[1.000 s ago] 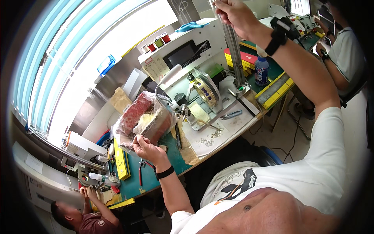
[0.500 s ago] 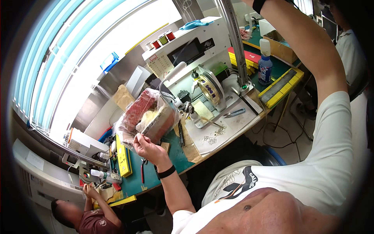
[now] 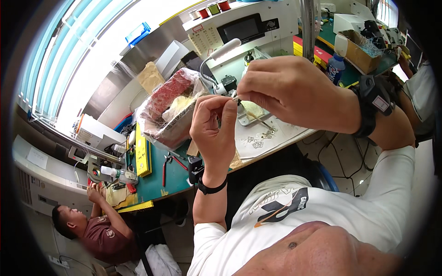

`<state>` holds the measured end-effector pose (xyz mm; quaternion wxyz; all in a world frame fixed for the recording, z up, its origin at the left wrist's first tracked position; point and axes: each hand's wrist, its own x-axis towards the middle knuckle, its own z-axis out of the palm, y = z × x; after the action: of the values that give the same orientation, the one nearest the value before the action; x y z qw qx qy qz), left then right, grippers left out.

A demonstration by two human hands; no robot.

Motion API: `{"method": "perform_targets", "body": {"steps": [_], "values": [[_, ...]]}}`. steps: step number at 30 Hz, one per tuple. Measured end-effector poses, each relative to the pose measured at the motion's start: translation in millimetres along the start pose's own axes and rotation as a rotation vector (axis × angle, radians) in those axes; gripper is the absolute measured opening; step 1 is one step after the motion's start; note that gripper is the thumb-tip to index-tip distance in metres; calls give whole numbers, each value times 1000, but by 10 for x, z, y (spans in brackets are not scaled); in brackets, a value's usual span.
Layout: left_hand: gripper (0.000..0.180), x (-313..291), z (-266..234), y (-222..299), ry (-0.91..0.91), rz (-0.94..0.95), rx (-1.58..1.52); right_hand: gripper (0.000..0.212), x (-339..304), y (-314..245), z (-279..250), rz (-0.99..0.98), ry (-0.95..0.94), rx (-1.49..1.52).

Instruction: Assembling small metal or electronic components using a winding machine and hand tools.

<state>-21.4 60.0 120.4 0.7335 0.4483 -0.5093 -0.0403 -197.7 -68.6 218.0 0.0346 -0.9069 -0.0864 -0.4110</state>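
My left hand (image 3: 214, 129) and my right hand (image 3: 297, 94) meet in front of the bench machine, fingertips almost touching. Between the pinched thumbs and forefingers is a tiny pale piece (image 3: 235, 98), too small to name. Both hands appear to grip it; the right-hand fingers partly hide it. Behind them stands the white machine (image 3: 281, 39) with a dark screen. A small pile of thin wire-like metal pieces (image 3: 258, 138) lies on white paper (image 3: 281, 138), below the right hand. Left of my left hand is a red box wrapped in clear plastic (image 3: 170, 92).
Red-handled pliers (image 3: 165, 172) and a yellow bar (image 3: 143, 149) lie on the green bench mat (image 3: 154, 184). Thread spools (image 3: 213, 8) stand atop the machine. A blue bottle (image 3: 335, 69) is behind my right wrist. Another person (image 3: 99, 230) works at the lower left.
My right hand has come down from the upper right to meet my left. My left hand has moved right, away from the plastic-wrapped box. The view has shifted slightly.
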Motion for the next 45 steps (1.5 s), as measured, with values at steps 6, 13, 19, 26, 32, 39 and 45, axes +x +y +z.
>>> {"method": "perform_targets", "body": {"steps": [6, 13, 19, 26, 32, 39, 45], "values": [[10, -19, 19, 179, -59, 32, 37, 12, -111, -89, 3, -20, -14, -76], [10, -36, 115, 229, -98, -36, -44, 16, -195, -72, -13, -74, 24, -170], [10, 16, 119, 213, -148, 133, 148, 17, -263, -56, -18, -34, 38, -138], [16, 265, 330, 427, -112, 581, 489, 20, -245, -23, -279, 42, 111, -22], [15, 410, 501, 501, -206, 686, 485, 16, -212, 65, -693, -254, 77, -381], [54, 81, 917, 199, -581, 291, 53, 10, -670, 271, -909, 20, 286, -115], [23, -794, 1353, -52, -1052, -40, -59, 13, -1750, 769, -1488, 221, 546, 37]]}}
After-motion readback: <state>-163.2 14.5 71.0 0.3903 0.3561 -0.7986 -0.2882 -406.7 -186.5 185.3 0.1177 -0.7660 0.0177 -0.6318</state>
